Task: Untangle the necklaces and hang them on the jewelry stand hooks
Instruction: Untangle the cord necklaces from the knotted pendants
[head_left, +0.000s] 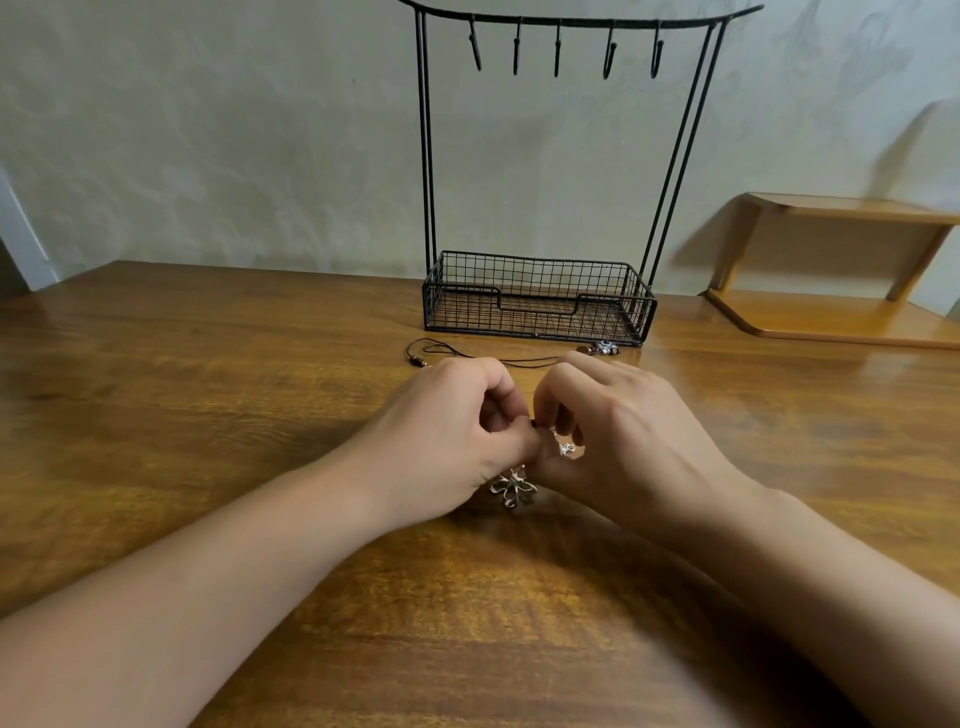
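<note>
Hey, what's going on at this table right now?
A person is working on a necklace over the wooden table. The left hand and right hand meet, fingers curled, pinching something small between them, with a silver flower pendant dangling below. A second dark cord necklace lies behind the hands. The black jewelry stand has five hooks, all bare, so nothing is hung yet.

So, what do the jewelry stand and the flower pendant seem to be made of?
Jewelry stand: thin black wire, probably painted metal, matte; its basket is an open grid. Flower pendant: likely silver-coloured metal, shiny; its petals are open loops that catch light.
</note>
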